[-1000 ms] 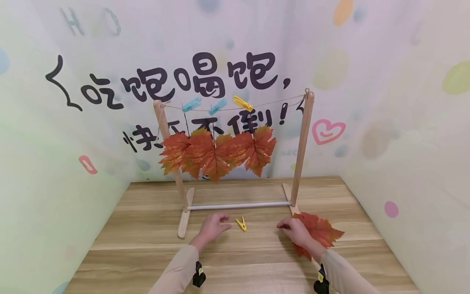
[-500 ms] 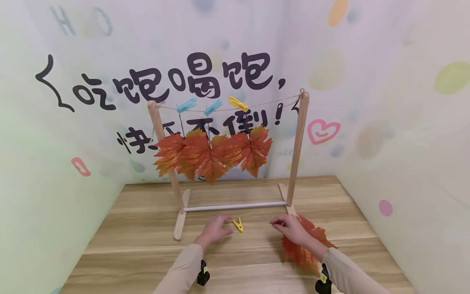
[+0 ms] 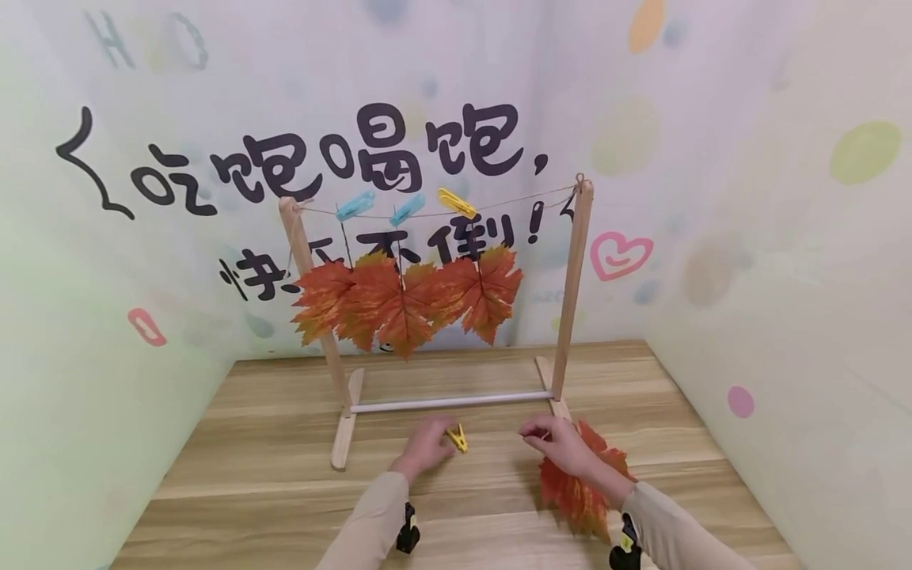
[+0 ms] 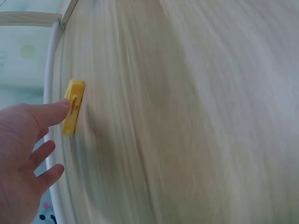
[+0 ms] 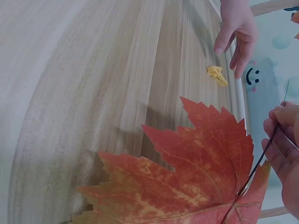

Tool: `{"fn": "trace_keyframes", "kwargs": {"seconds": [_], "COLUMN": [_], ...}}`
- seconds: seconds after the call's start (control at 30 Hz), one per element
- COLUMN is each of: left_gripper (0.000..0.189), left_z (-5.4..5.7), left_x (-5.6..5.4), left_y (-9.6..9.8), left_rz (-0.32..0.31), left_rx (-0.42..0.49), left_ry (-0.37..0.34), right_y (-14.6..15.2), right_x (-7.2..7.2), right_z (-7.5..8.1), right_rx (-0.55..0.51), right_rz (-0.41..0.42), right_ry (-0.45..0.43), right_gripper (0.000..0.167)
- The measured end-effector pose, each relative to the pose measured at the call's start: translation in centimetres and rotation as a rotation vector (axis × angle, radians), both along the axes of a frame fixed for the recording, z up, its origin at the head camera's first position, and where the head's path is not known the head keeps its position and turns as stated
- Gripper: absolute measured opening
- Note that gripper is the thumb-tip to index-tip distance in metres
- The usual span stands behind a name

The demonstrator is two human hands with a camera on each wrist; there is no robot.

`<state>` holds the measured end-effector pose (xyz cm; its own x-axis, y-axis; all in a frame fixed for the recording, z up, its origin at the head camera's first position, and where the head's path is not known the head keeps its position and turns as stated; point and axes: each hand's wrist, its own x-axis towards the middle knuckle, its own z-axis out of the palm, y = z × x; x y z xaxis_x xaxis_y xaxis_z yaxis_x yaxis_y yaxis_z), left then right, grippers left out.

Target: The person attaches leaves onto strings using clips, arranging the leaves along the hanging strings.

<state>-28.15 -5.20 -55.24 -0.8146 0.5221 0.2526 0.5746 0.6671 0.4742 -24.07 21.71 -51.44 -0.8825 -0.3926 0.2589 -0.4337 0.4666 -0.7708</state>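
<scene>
A yellow clothespin lies on the wooden table in front of the rack. My left hand is right at it, thumb and fingers parted; in the left wrist view the thumb tip overlaps the clothespin. Whether it touches cannot be told. With its fingertips, my right hand pinches the dark stem of a red-orange artificial maple leaf. The leaf hangs below and behind that hand in the head view, partly hidden by the wrist. In the right wrist view the stem's tip sticks out past the fingers.
A wooden rack with a string stands behind my hands. Two blue clothespins and a yellow one hold several maple leaves on the string. A white rod joins the rack's feet. Patterned walls enclose the table.
My left hand has moved right to the yellow clothespin on the table. The leaf in my right hand has swung lower and inward. The whole head view has shifted slightly.
</scene>
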Motion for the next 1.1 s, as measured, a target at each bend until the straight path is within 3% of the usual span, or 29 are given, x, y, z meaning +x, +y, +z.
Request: {"fn": "trace_keyframes", "kwargs": {"seconds": [0.13, 0.3, 0.53, 0.63, 0.9, 1.1], "left_gripper": [0.041, 0.031, 0.023, 0.024, 0.03, 0.028], "left_z": [-0.8, -1.7, -2.0, -2.0, -1.4, -1.1], "left_x": [-0.1, 0.1, 1.0, 1.4, 2.1, 2.5], "left_y": [0.8, 1.2, 0.7, 0.2, -1.1, -2.0], "left_rz": [-0.043, -0.02, 0.043, 0.053, 0.101, 0.106], "left_rx": [-0.045, -0.103, -0.024, -0.012, 0.023, 0.043], "left_ry": [0.077, 0.155, 0.166, 0.138, -0.046, -0.093], "right_y": [-0.2, -0.4, -0.3, -0.3, 0.0, 0.4], "right_x": [-0.1, 0.0, 0.3, 0.3, 0.2, -0.2], "right_z": [-0.4, -0.8, -0.9, -0.8, -0.3, 0.3], "right_rx": [0.008, 0.021, 0.01, 0.013, 0.059, 0.036], "right_rz": [0.007, 0.012, 0.01, 0.015, 0.034, 0.035], "right_ry": [0.037, 0.038, 0.014, -0.009, -0.012, -0.028], "right_gripper": [0.009, 0.009, 0.01, 0.011, 0.012, 0.012]}}
